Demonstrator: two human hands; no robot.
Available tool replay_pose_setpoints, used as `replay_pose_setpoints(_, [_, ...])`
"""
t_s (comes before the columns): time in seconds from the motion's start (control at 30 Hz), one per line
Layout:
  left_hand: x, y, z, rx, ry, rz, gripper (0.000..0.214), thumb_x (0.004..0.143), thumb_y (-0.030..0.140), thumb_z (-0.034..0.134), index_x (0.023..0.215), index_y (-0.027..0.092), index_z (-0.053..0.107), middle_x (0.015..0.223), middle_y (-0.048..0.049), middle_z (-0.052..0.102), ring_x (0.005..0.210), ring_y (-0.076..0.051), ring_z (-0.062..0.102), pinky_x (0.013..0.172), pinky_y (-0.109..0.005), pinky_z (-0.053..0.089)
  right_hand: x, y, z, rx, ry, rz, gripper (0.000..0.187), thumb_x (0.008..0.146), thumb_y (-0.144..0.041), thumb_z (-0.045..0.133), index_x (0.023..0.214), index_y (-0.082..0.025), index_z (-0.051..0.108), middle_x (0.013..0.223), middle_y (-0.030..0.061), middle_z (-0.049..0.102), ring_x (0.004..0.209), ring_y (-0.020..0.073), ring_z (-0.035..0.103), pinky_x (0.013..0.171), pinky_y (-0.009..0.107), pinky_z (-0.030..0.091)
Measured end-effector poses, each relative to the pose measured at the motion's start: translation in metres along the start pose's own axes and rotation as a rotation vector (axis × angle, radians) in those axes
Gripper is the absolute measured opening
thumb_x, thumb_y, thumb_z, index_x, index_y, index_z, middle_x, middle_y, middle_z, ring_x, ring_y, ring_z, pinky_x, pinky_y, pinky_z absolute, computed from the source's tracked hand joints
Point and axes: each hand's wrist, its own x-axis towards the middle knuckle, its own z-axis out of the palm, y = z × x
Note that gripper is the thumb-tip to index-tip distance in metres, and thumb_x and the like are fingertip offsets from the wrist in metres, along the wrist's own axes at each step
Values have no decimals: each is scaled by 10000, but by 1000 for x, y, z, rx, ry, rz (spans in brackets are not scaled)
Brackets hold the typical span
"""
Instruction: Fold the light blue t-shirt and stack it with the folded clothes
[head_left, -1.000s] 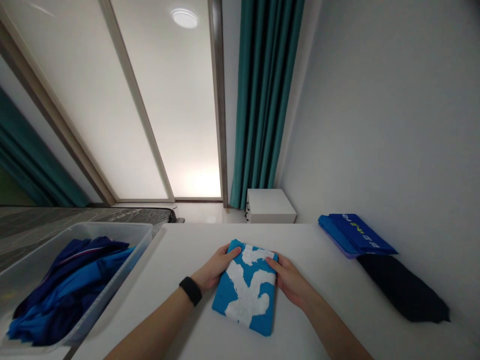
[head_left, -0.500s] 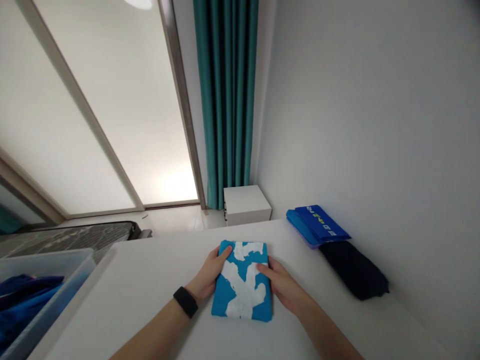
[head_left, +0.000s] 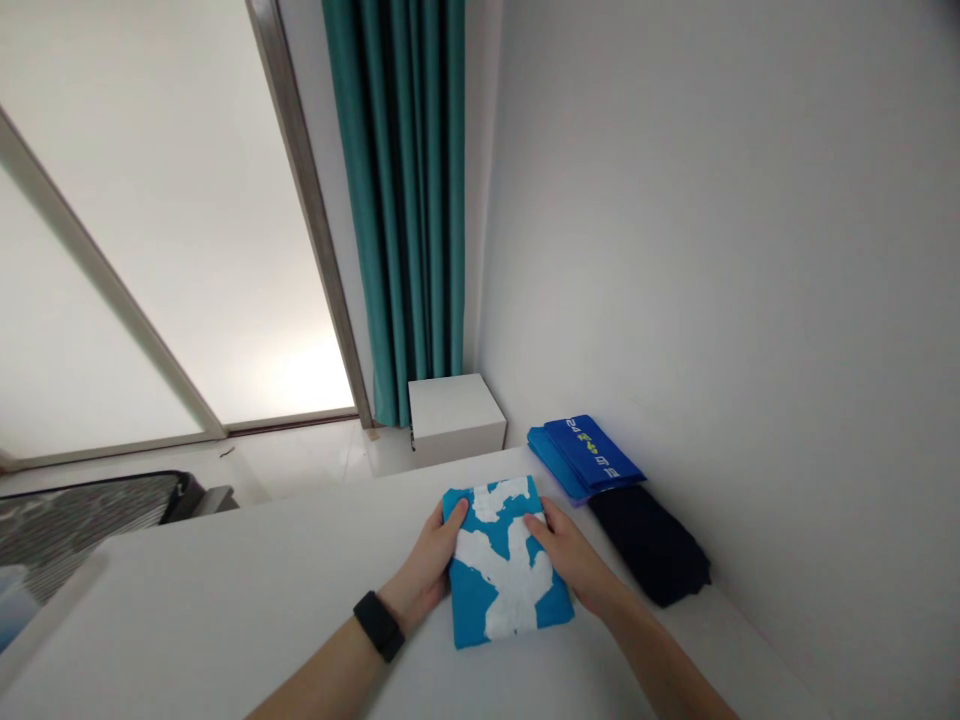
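Note:
A neatly folded blue garment (head_left: 504, 575) with a large white print is held in front of me, over the white table. My left hand (head_left: 430, 558) grips its left edge, thumb on top and fingers tucked beneath; a black band circles that wrist. On the opposite edge, my right hand (head_left: 576, 558) holds it the same way, thumb over the print. Beyond my right hand lie folded blue garments (head_left: 596, 455) with white and yellow lettering. A folded black garment (head_left: 651, 545) lies against them, nearer to me.
The white tabletop (head_left: 247, 600) meets a white wall (head_left: 690, 250) on the right. Past the far edge stand a small white cabinet (head_left: 457, 410) and a teal curtain (head_left: 405, 200). A corner of a translucent bin (head_left: 13, 605) shows at the lower left.
My view has swung to the right, so most of the bin has left the picture. Both hands still hold the blue garment, now closer to the folded pile and turned slightly.

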Motion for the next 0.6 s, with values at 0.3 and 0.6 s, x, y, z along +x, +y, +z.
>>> replay_pose_setpoints(0.3, [38,9,80,-46,-41,45,299,940,325,578,1200,177,566,1088,-123,727,893,-223,719,810,-344,583,43,-40,-85,-378,97,-47,340,859,-412,503,1075,-203,663,1043,60,729,941,237,672,861,368,515])
replay_pose_setpoints(0.6, [113,37,156,20,-39,57,289,954,323,551,1195,164,568,1069,-115,731,833,-200,724,738,-308,588,120,-79,-150,-770,265,-45,292,932,-302,544,1170,-152,626,1158,118,670,1033,226,628,895,354,499])
